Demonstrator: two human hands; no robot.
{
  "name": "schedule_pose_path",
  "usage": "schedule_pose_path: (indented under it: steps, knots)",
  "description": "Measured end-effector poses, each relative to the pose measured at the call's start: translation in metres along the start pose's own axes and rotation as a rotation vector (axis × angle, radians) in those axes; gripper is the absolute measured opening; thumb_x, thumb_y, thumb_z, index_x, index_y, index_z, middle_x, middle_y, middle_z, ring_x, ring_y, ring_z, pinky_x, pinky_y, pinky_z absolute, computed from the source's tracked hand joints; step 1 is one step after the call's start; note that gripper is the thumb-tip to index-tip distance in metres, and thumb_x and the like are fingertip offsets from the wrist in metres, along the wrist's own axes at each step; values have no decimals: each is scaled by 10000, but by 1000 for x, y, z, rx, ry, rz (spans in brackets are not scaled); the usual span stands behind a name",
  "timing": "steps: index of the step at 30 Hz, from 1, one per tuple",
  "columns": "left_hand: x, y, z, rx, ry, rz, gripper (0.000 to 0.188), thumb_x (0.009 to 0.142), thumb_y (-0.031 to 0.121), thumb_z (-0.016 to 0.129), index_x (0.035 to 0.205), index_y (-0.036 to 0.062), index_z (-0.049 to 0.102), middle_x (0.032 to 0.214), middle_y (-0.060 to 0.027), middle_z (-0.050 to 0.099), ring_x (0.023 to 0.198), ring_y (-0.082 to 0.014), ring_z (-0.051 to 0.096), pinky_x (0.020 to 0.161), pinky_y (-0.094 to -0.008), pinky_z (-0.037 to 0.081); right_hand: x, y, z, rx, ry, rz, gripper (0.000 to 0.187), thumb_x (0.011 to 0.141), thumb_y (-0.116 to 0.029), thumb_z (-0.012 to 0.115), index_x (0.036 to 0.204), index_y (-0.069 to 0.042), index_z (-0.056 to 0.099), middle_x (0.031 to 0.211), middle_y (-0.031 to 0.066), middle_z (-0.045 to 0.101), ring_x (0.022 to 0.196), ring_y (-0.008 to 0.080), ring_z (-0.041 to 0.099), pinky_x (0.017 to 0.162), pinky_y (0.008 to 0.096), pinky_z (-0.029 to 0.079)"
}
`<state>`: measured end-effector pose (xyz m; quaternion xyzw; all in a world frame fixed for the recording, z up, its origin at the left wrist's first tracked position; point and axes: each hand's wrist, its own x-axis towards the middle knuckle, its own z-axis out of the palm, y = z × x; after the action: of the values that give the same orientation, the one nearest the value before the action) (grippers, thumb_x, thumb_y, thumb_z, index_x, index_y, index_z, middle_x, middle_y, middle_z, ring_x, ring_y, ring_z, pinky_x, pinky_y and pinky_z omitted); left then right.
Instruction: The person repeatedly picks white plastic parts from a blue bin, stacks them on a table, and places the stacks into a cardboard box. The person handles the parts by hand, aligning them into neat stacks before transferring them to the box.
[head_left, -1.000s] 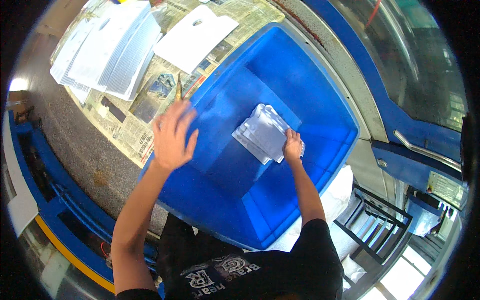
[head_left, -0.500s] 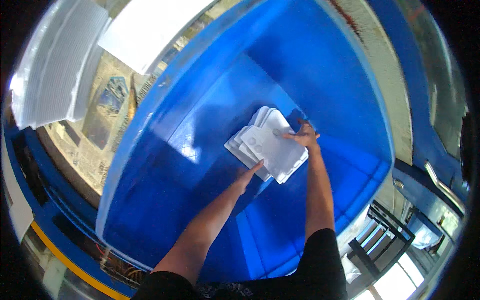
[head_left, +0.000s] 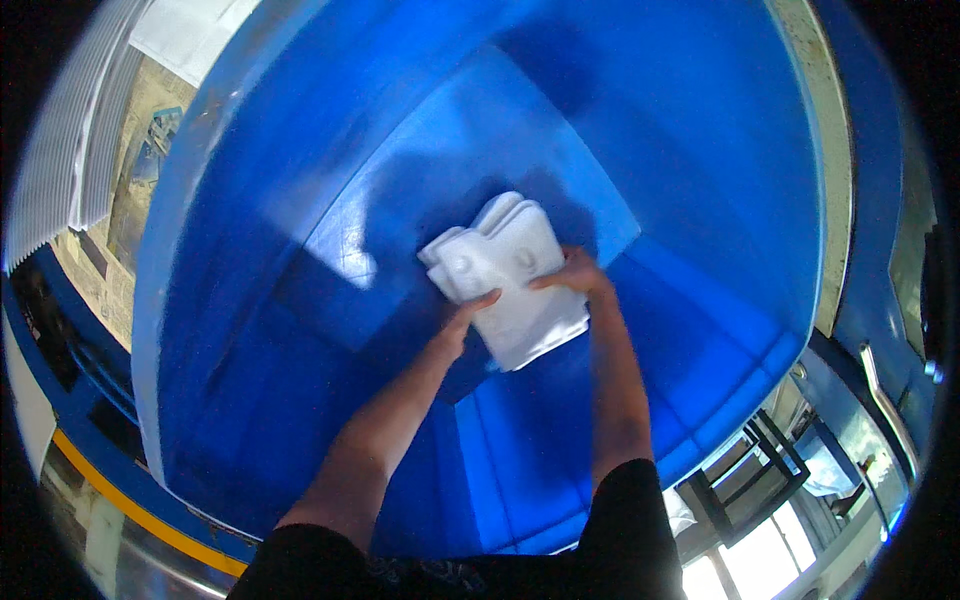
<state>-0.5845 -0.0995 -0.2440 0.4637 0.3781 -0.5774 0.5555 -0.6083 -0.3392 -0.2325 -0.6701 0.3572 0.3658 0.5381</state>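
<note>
Several white moulded trays [head_left: 515, 310], stacked loosely with uneven edges, are held between my two hands inside a deep blue bin [head_left: 240, 300]. Round bumps show on the top tray. My left hand [head_left: 462, 322] grips the stack's left edge, its thumb lying over the top. On the right edge, my right hand [head_left: 578, 277] has its thumb on the upper face, its fingers mostly hidden beneath. Whether the stack touches the bin's floor I cannot tell.
The bin's high walls surround both arms. Beyond its left rim stands a tall stack of white ribbed sheets [head_left: 75, 130] beside a newspaper-covered surface [head_left: 135, 205]. A metal handle [head_left: 885, 405] is at the far right, with a dark frame [head_left: 755, 475] at the lower right.
The trays have shifted slightly left and are drawn more closely together. My left hand now grips their edge, and my right hand has come down and left. The view has moved further over the bin.
</note>
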Motion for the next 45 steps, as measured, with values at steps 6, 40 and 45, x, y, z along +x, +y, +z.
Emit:
schedule_pose_path:
  steps: [6, 40, 45]
  knots:
    - [-11, 15, -75, 257, -101, 69, 837, 561, 224, 878, 1272, 27, 482, 1214, -123, 573, 1106, -243, 555, 927, -408, 445, -37, 24, 109, 479, 118, 86, 770, 555, -165, 884, 1230, -14, 544, 1132, 121, 628, 1002, 259, 613, 887, 383, 487]
    - [-376, 415, -426, 993, -435, 1328, 903, 666, 202, 811, 1405, 118, 299, 1385, -158, 405, 1300, -356, 379, 1043, -459, 334, -114, -425, 476, -425, 822, -573, 565, 801, -200, 688, 1295, -15, 484, 1271, 151, 537, 1190, 312, 481, 1039, 405, 341]
    - [-381, 422, -426, 977, -455, 1600, 831, 740, 107, 728, 1426, 69, 261, 1439, -171, 342, 1338, -377, 322, 1100, -435, 279, -137, -471, 490, 466, 841, -759, 475, 876, -194, 615, 1292, -9, 478, 1209, 110, 557, 1104, 213, 528, 988, 316, 401]
